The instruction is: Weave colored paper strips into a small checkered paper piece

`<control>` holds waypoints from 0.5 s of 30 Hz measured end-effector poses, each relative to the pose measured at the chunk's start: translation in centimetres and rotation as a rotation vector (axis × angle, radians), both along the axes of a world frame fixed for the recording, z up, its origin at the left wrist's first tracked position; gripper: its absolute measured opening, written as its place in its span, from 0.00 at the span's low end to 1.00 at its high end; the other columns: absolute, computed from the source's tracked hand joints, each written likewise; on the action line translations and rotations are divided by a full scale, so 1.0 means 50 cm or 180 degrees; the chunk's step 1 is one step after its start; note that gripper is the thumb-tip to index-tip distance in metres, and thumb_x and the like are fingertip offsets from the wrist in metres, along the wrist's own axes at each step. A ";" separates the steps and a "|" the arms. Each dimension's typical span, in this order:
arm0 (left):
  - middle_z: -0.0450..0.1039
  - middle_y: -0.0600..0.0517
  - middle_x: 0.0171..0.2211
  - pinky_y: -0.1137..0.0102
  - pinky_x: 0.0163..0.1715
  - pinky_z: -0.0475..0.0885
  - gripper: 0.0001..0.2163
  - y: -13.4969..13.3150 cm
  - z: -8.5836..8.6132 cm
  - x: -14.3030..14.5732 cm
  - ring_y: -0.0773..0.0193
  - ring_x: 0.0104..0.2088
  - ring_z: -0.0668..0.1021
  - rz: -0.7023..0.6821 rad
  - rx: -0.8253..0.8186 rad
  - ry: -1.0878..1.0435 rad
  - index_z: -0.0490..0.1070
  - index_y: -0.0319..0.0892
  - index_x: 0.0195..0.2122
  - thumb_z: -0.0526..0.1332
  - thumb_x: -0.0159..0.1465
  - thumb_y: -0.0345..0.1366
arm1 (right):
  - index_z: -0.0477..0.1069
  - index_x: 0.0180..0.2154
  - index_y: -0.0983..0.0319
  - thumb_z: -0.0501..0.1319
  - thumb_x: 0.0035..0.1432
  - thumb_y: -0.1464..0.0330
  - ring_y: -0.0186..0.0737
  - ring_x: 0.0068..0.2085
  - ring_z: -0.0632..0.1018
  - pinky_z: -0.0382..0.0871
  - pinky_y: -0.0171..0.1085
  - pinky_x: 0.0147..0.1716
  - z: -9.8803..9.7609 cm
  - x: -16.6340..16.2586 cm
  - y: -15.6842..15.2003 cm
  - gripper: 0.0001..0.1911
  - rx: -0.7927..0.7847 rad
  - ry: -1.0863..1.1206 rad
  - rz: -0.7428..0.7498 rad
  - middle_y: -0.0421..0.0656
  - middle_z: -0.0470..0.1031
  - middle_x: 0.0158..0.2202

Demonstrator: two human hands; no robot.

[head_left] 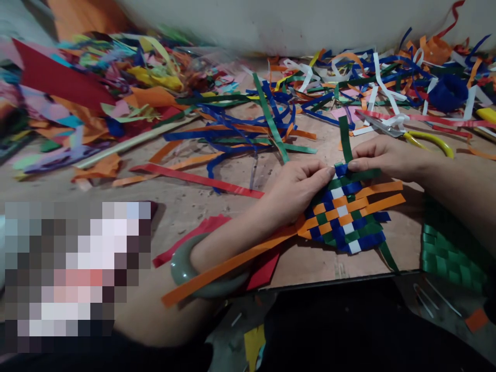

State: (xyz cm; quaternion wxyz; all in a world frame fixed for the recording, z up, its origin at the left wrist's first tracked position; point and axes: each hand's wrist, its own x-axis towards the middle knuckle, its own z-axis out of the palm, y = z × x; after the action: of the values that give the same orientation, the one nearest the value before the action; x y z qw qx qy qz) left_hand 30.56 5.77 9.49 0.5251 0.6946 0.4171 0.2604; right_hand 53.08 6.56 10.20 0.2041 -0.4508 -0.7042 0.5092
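A woven piece of paper-like strips in blue, orange, green and white lies near the table's front edge, loose strip ends sticking out around it. The fingers of my left hand are closed on its upper left edge, near the top corner. At that same corner, my right hand pinches a dark green strip that stands up from the weave. My right fingertips partly hide where the strip enters. One long orange strip runs from the weave's left corner across my left wrist and its green bangle.
Yellow-handled scissors lie beyond my right hand. Loose strips and coloured scraps cover the back of the table. A red strip lies left of my hand. Green woven work hangs at the right edge.
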 end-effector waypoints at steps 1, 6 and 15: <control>0.59 0.56 0.24 0.71 0.25 0.56 0.16 0.001 -0.001 -0.001 0.67 0.26 0.62 0.0013 0.0003 0.0009 0.62 0.43 0.21 0.60 0.62 0.45 | 0.68 0.25 0.61 0.66 0.64 0.58 0.27 0.24 0.65 0.59 0.30 0.22 0.000 0.002 0.001 0.20 -0.0054 0.0011 -0.0053 0.35 0.65 0.23; 0.60 0.55 0.24 0.71 0.26 0.58 0.16 0.001 -0.006 -0.002 0.67 0.27 0.63 0.0059 -0.0009 -0.0010 0.62 0.43 0.22 0.60 0.62 0.45 | 0.67 0.25 0.62 0.66 0.65 0.63 0.27 0.24 0.65 0.58 0.30 0.23 0.006 0.003 0.002 0.18 0.0155 -0.0088 -0.0063 0.34 0.64 0.22; 0.64 0.56 0.25 0.74 0.27 0.63 0.13 0.004 -0.004 0.001 0.69 0.27 0.67 0.0166 -0.0477 -0.0367 0.67 0.41 0.24 0.64 0.61 0.42 | 0.67 0.26 0.61 0.65 0.66 0.60 0.28 0.25 0.67 0.61 0.30 0.24 0.011 -0.006 -0.003 0.18 0.0305 0.0076 -0.0149 0.35 0.66 0.23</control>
State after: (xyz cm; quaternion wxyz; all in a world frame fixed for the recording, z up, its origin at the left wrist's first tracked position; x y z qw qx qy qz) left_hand 30.59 5.97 9.28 0.5917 0.6261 0.4225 0.2817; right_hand 52.79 6.43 10.73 0.2457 -0.4507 -0.7145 0.4753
